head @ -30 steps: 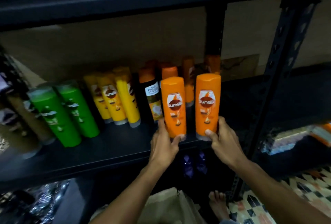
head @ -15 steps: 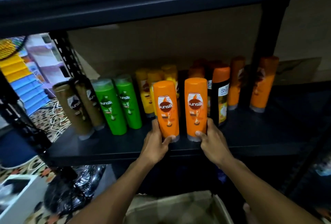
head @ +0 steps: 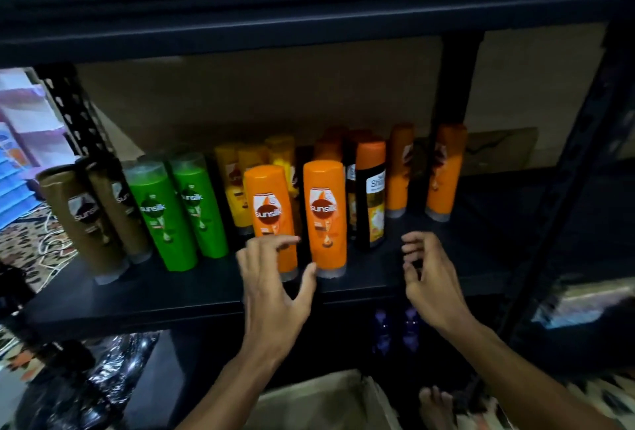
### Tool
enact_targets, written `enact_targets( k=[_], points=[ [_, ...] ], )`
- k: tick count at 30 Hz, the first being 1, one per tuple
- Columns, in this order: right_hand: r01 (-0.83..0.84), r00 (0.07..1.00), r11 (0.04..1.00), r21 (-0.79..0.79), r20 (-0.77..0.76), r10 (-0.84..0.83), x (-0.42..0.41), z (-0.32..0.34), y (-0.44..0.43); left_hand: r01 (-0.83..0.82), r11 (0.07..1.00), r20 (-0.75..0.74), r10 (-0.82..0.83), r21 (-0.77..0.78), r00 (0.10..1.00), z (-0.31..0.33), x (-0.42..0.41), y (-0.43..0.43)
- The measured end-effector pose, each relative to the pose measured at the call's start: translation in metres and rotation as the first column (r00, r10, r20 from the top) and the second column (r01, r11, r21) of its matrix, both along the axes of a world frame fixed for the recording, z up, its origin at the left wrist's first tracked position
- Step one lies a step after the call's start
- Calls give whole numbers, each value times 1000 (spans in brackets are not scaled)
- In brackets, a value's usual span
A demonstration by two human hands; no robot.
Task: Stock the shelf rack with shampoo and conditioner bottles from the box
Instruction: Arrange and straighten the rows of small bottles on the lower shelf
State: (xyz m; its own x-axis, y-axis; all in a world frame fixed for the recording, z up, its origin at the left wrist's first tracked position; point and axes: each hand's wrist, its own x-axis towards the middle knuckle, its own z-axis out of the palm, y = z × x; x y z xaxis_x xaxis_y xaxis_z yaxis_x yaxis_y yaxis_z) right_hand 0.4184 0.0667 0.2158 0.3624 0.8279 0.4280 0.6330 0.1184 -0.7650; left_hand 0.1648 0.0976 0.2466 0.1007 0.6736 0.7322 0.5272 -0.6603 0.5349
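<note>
Two orange Sunsilk bottles stand side by side near the front edge of the black shelf [head: 206,292], the left orange bottle [head: 271,213] and the right orange bottle [head: 326,216]. Both rest cap-down, long axis upright, labels facing outward; the left one leans slightly to the left at its top, and a narrow gap keeps them apart.

The left hand [head: 275,292] is raised in front of the pair. Its fingers [head: 278,240] are spread and loose across the lower front of the left orange bottle, and the thumb reaches to the clear cap of the right orange bottle. They are not closed round either one; whether the tips touch cannot be told. The right hand [head: 433,278] hovers to the right, apart from the bottles, its fingers loosely curled and gripping nothing.

Further left on the same shelf stand two green bottles [head: 161,216] and two brown bottles [head: 86,220], all cap-down and tilted left. Yellow bottles [head: 237,189] stand behind the orange pair, a black bottle with an orange cap [head: 370,196] sits just right of them, and more orange bottles [head: 445,172] stand toward the back.

Below, the open cardboard box [head: 319,402] lies between the forearms, with a bare foot [head: 436,405] just beside it and a crumpled black plastic bag [head: 113,378] at lower left
</note>
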Motion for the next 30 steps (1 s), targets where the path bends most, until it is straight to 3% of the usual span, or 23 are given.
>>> enact_targets(
  k=[4, 7, 9, 11, 14, 19, 30],
  points=[
    [118, 993, 993, 13, 10, -118, 36, 4, 0, 392, 911, -15, -397, -126, 918, 25, 66, -13],
    [223, 974, 975, 3, -33, -223, 60, -6, 17, 463, 820, 34, -481, -336, 876, 13, 129, 7],
    [290, 955, 957, 8, -69, -289, 77, -12, 33, 480, 699, 95, -513, -530, 853, 0, 174, 26],
    [331, 934, 944, -20, -136, -330, 92, -13, 53, 404, 683, 90, -447, -608, 890, -11, 208, 47],
    [364, 911, 931, -33, -194, -363, 115, -14, 82, 273, 777, 121, -249, -567, 961, -23, 242, 73],
    [356, 900, 935, -6, -266, -344, 138, -16, 114, 101, 821, 226, 35, -562, 974, -35, 273, 95],
    [294, 909, 953, -77, -286, -304, 156, -12, 137, 41, 848, 286, 132, -529, 949, -40, 298, 148]
  ],
)
